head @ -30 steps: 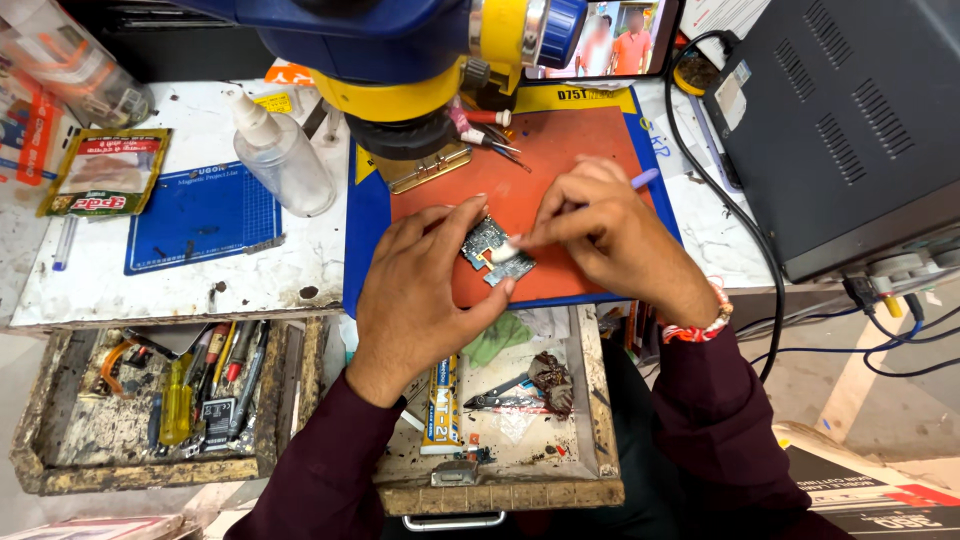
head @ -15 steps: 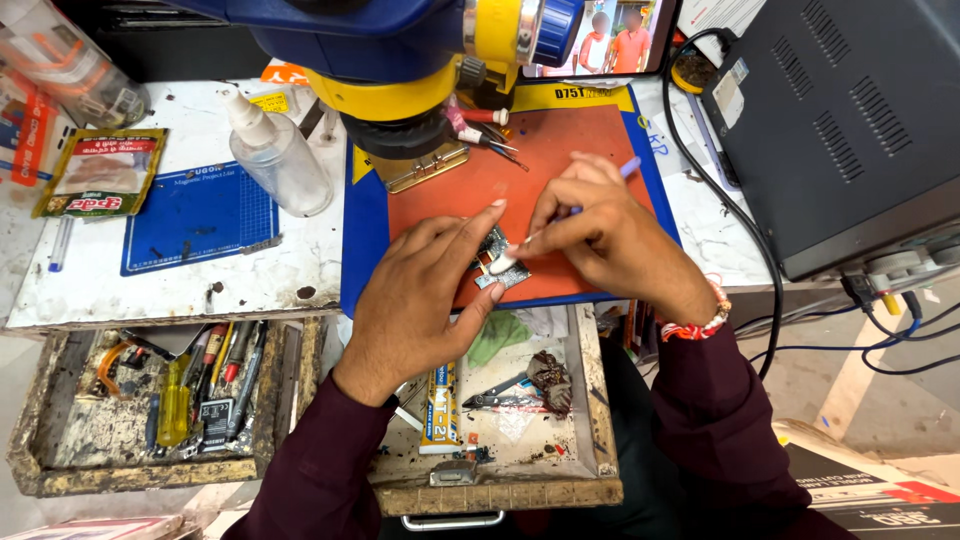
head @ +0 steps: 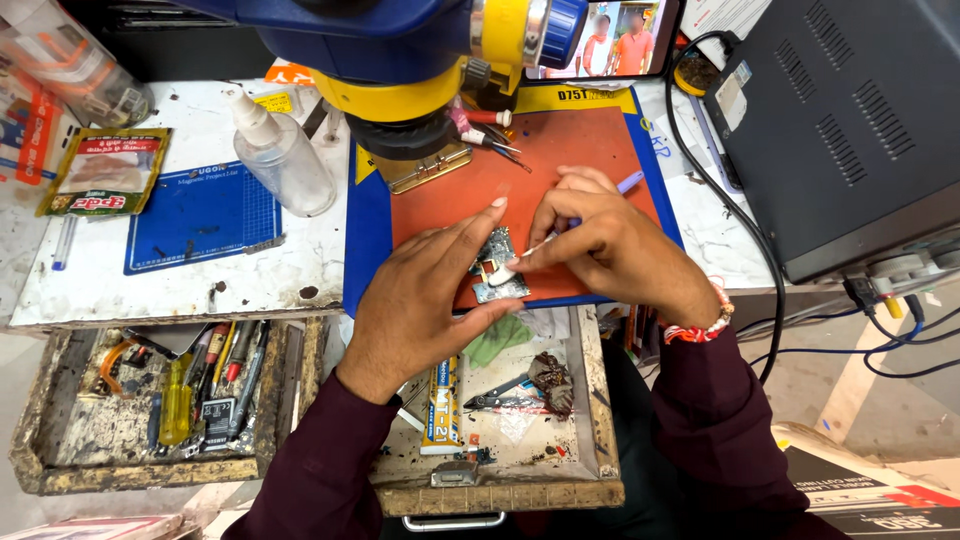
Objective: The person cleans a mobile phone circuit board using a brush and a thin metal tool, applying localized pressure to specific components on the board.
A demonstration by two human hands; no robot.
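Since a moment ago the left hand [head: 425,300] has spread flatter, its forefinger stretched out, pinning the small circuit board [head: 497,268] on the orange mat [head: 560,150]. The right hand [head: 610,240] grips a white-tipped brush [head: 530,252] against it. Fingers hide most of the board; its details are unclear.

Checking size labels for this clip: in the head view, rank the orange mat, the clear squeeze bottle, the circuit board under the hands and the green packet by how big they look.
1. orange mat
2. clear squeeze bottle and green packet: look alike, not ranked
3. circuit board, partly hidden by both hands, held by left hand, tool in right hand
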